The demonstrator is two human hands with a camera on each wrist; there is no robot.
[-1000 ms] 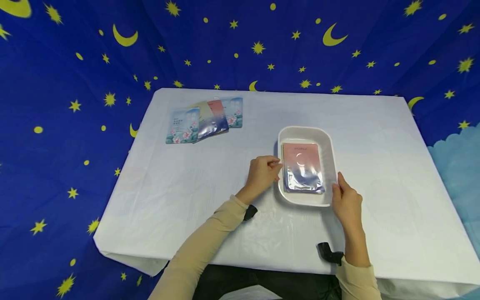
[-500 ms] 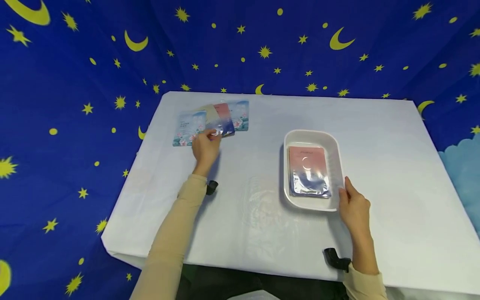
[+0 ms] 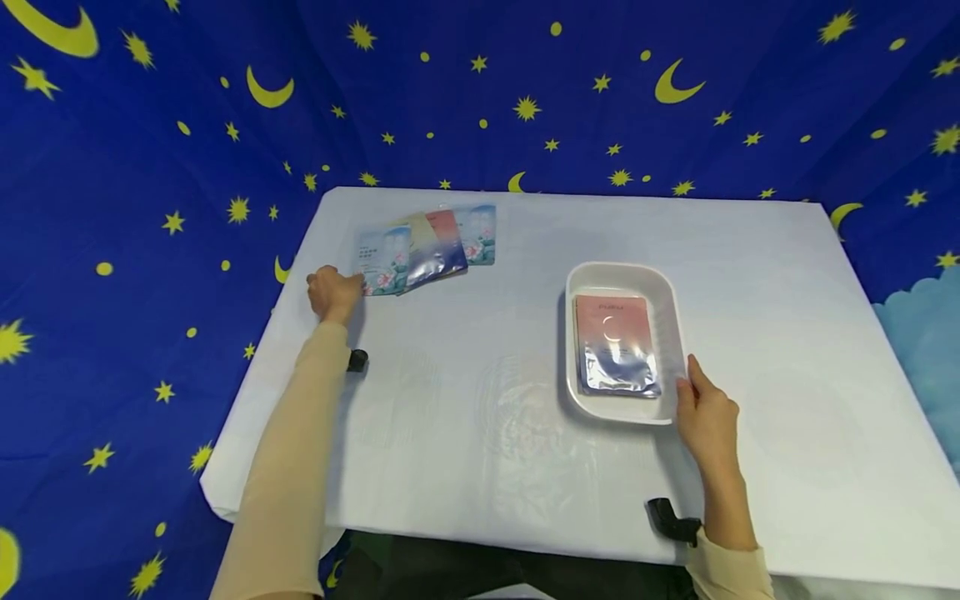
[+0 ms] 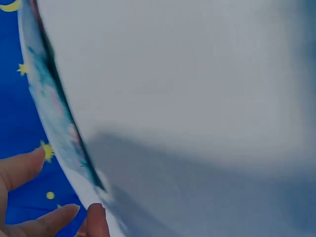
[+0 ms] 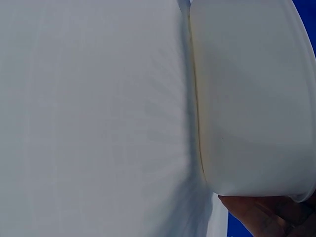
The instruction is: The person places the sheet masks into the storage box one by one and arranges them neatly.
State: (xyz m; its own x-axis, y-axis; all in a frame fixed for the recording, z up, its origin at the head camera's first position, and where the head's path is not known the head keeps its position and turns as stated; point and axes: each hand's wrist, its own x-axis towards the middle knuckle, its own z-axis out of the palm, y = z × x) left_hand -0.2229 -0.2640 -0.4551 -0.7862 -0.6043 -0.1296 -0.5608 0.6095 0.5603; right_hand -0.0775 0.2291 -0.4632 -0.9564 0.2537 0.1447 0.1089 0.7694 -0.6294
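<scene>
My left hand [image 3: 335, 294] is at the lower left edge of a pale blue, lotus-printed face mask packet [image 3: 384, 258] at the back left. In the left wrist view its fingers [image 4: 47, 222] are spread apart beside the corner of that packet [image 4: 61, 118]. Close by, a pink-to-blue packet [image 3: 448, 242], a beige one and another lotus-printed packet [image 3: 478, 233] overlap in a row. My right hand [image 3: 708, 417] grips the lower right side of a white plastic tray [image 3: 663, 312]. Inside the tray lies a stack topped by a pink-to-blue packet [image 3: 615, 346].
A white cloth [image 3: 465, 467] covers the table. Behind and to the left hangs a blue curtain [image 3: 420, 92] with yellow moons and stars. Black camera mounts [image 3: 672, 521] stick out from both wrists.
My left hand has left the tray's left side, passed in front of the packets and reached the leftmost one's left edge. My right hand still holds the tray. The view has shifted slightly.
</scene>
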